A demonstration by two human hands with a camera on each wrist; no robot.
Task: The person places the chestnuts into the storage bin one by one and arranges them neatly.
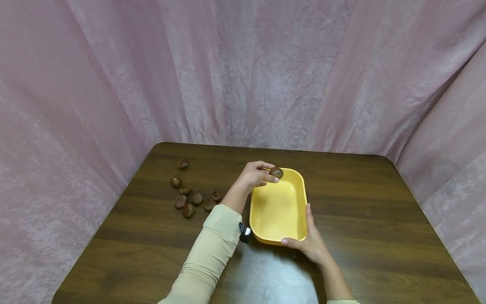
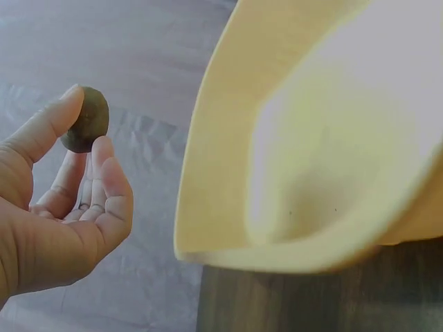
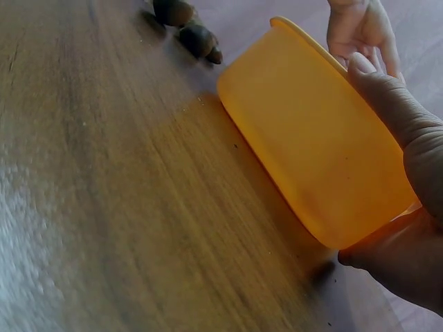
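Between thumb and fingertips, my left hand (image 1: pixel 253 174) pinches a glossy brown chestnut (image 1: pixel 276 172) over the far left part of a yellow plastic container (image 1: pixel 279 211). The left wrist view shows the same chestnut (image 2: pixel 95 123) held by its sides, beside the container's wall (image 2: pixel 214 152). My right hand (image 1: pixel 314 242) grips the container at its near right corner, thumb on the near rim and fingers along the right side. In the right wrist view, the thumb (image 3: pixel 387 97) lies at the rim and other fingers are at the container's lower edge.
Several loose chestnuts (image 1: pixel 196 198) lie on the dark wooden table (image 1: pixel 364 236) to the left of the container, some close by my left forearm. A small black device (image 1: pixel 244 233) is strapped at the left wrist. Pink curtains (image 1: pixel 243 76) hang behind the table and on both sides.
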